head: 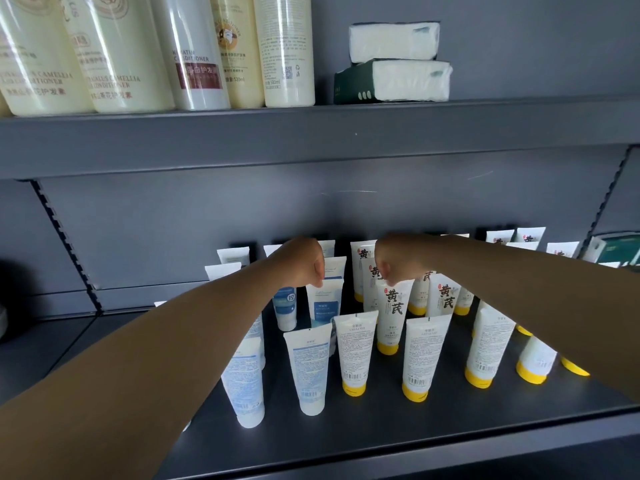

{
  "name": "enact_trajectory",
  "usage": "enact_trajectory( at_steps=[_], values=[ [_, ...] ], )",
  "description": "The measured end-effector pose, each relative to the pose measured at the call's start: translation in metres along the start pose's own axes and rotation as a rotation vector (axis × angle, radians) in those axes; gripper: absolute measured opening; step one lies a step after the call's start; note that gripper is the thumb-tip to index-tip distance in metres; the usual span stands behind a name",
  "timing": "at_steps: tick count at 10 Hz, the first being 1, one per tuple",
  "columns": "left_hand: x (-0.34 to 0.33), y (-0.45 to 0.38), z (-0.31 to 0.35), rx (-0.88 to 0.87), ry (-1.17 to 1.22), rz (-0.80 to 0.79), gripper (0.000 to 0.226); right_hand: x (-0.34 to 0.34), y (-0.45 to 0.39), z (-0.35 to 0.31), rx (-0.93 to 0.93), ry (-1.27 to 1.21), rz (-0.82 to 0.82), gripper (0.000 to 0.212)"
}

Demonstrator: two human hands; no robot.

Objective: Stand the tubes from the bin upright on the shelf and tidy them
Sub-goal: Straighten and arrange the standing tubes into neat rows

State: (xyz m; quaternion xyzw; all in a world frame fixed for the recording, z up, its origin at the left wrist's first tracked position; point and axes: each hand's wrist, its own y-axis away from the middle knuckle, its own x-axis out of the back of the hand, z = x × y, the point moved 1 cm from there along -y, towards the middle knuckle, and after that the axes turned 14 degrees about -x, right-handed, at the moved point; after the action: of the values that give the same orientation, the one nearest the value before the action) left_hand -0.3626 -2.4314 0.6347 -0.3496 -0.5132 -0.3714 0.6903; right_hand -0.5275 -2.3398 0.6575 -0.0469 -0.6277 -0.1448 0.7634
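Observation:
Several white tubes stand cap-down in rows on the dark grey shelf. Those on the left carry blue print and white caps, those on the right have yellow caps. My left hand pinches the top edge of a blue-labelled tube in the middle rows. Beside it, my right hand pinches the top edge of a yellow-capped tube with large black characters. Both tubes stand upright on the shelf. The bin is out of view.
The shelf above holds tall cream conditioner bottles at the left and two stacked tissue packs at the right. A green pack sits at the far right of the tube shelf. The left part of the shelf is bare.

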Motion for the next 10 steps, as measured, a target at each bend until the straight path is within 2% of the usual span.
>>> enact_trajectory(
  at_steps=[4,10],
  values=[
    [-0.003,-0.005,0.003,0.015,0.061,0.022,0.016,0.000,-0.002,-0.002,0.004,0.031,-0.041,0.017],
    [-0.003,-0.004,0.013,0.031,-0.018,-0.011,0.020,-0.003,0.000,-0.001,0.005,0.053,-0.031,0.018]
  ],
)
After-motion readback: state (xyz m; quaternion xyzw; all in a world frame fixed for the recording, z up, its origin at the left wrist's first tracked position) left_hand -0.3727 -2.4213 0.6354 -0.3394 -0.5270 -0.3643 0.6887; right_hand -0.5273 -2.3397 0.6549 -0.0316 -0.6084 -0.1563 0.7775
